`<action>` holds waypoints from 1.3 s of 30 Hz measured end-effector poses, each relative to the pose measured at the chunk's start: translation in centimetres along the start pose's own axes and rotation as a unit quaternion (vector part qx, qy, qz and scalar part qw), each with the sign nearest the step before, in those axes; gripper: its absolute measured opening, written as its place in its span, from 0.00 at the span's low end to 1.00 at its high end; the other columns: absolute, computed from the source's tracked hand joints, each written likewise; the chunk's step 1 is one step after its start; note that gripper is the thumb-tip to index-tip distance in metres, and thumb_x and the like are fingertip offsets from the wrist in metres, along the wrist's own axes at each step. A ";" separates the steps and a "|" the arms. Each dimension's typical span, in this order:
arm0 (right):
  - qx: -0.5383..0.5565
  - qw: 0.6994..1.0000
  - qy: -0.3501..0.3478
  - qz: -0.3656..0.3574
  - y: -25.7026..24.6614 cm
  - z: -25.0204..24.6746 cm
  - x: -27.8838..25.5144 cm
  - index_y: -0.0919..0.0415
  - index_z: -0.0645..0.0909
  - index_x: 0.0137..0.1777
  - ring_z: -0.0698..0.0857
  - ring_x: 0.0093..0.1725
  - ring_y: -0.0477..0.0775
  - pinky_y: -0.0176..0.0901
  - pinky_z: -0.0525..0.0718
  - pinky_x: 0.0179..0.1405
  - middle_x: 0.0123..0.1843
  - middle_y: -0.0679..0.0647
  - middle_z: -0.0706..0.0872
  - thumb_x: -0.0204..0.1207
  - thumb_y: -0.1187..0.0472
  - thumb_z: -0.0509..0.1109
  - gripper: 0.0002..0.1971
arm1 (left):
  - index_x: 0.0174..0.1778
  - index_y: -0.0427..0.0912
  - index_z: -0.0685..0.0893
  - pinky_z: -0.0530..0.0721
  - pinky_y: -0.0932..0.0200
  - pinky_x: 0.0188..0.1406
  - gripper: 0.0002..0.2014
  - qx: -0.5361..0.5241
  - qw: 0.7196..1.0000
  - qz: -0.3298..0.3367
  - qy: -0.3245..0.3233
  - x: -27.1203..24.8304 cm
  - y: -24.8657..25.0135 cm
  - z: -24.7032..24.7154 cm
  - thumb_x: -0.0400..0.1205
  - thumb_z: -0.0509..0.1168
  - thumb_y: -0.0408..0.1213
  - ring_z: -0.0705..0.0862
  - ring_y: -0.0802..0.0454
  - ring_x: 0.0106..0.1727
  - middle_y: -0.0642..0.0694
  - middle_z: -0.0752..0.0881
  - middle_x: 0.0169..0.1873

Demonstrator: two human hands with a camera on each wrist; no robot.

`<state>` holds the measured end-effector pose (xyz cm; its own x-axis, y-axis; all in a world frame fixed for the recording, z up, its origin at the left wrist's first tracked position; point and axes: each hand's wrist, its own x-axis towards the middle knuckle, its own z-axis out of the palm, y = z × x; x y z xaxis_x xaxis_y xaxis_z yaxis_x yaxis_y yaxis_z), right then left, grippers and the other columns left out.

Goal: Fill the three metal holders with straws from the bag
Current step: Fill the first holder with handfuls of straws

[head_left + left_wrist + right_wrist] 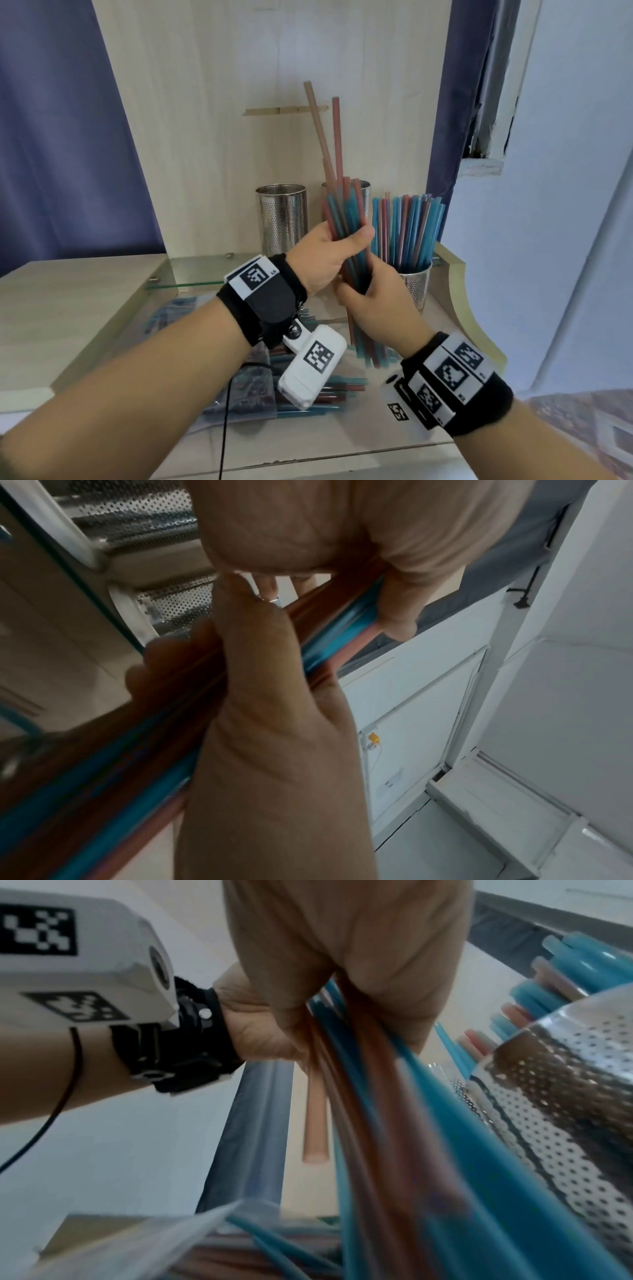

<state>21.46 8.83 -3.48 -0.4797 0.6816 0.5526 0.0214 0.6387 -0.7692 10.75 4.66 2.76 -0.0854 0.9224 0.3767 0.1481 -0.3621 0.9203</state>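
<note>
Both hands grip one upright bundle of blue and red straws (342, 212) above the table. My left hand (329, 253) wraps its upper part; my right hand (373, 301) clasps it lower down. Two pinkish straws (322, 130) stick up higher than the rest. Three perforated metal holders stand behind: the left one (282, 219) looks empty, the middle one (364, 192) is mostly hidden by the bundle, the right one (416, 284) is packed with straws (407, 233). The clear bag of straws (246, 387) lies on the table under my left forearm.
A wooden back panel (239, 102) rises behind the holders. A glass shelf edge (185, 284) sits at the left. The table's curved rim (479, 318) runs on the right, beside a pale wall (565, 240). A cable (224, 428) hangs from my left wrist.
</note>
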 end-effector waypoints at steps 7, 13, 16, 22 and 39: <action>0.010 0.999 0.004 0.046 1.9 -1.0 -0.5 0.55 0.73 0.42 0.75 0.28 0.51 0.55 0.79 0.30 0.30 0.54 0.75 0.79 0.61 0.70 0.07 | 0.78 0.50 0.64 0.71 0.51 0.76 0.33 0.232 0.966 0.074 0.086 1.0 3.8 -1.7 0.79 0.66 0.55 0.71 0.56 0.75 0.51 0.73 0.74; 0.101 0.991 -0.074 0.052 2.1 -1.8 -1.0 0.65 0.76 0.47 0.78 0.28 0.53 0.45 0.81 0.32 0.27 0.55 0.79 0.82 0.69 0.68 0.03 | 0.83 0.48 0.61 0.63 0.51 0.81 0.27 0.382 0.903 0.184 0.068 4.0 9.7 -3.8 0.88 0.51 0.53 0.63 0.57 0.80 0.50 0.65 0.82; 0.116 0.984 -0.116 0.066 1.9 -2.1 -1.3 0.63 0.76 0.48 0.80 0.29 0.52 0.41 0.82 0.33 0.28 0.55 0.80 0.82 0.69 0.68 0.03 | 0.77 0.47 0.74 0.67 0.51 0.79 0.23 0.390 0.905 0.171 0.013 4.2 9.4 -2.8 0.90 0.47 0.51 0.69 0.58 0.78 0.51 0.71 0.79; 0.124 0.982 -0.126 0.072 2.4 -2.1 -2.0 0.66 0.77 0.47 0.80 0.29 0.51 0.43 0.81 0.34 0.27 0.57 0.81 0.81 0.71 0.68 0.03 | 0.75 0.45 0.76 0.77 0.48 0.73 0.20 0.338 0.929 0.153 -0.013 2.4 6.8 -1.5 0.89 0.51 0.46 0.80 0.57 0.70 0.49 0.82 0.69; 0.129 0.984 -0.097 0.075 1.9 -2.8 -2.4 0.61 0.78 0.43 0.80 0.27 0.51 0.48 0.82 0.32 0.26 0.54 0.80 0.80 0.70 0.70 0.06 | 0.80 0.43 0.67 0.69 0.53 0.78 0.26 0.441 0.858 0.249 -0.085 -0.3 4.6 -0.6 0.87 0.47 0.47 0.69 0.56 0.78 0.46 0.73 0.77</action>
<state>25.07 9.42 -5.37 -0.6464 0.6652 0.3738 -0.1058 0.4070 -0.9073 10.90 2.68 6.95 0.3381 0.7163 0.6104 0.8197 -0.5428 0.1830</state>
